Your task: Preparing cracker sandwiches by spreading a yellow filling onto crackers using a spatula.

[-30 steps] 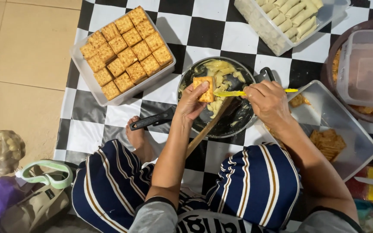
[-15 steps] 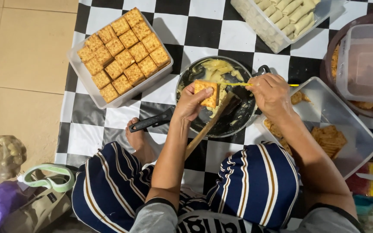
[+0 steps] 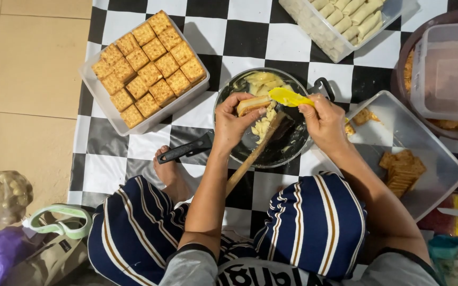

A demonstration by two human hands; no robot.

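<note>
My left hand holds a square cracker on edge over a black frying pan. My right hand grips a yellow spatula, its blade touching the cracker's top. The pan holds pale yellow filling and a wooden spoon leaning out over its near rim. The pan's black handle points left, toward my bare foot.
A clear tub of stacked filled crackers sits at the left on the black-and-white checked mat. A tub of pale rolls stands behind the pan. A tray with plain crackers lies at the right, near a brown bowl with a clear box. Bags lie at lower left.
My left hand turned the cracker from flat to on edge. The yellow spatula moved up out of the pan and onto the cracker.
</note>
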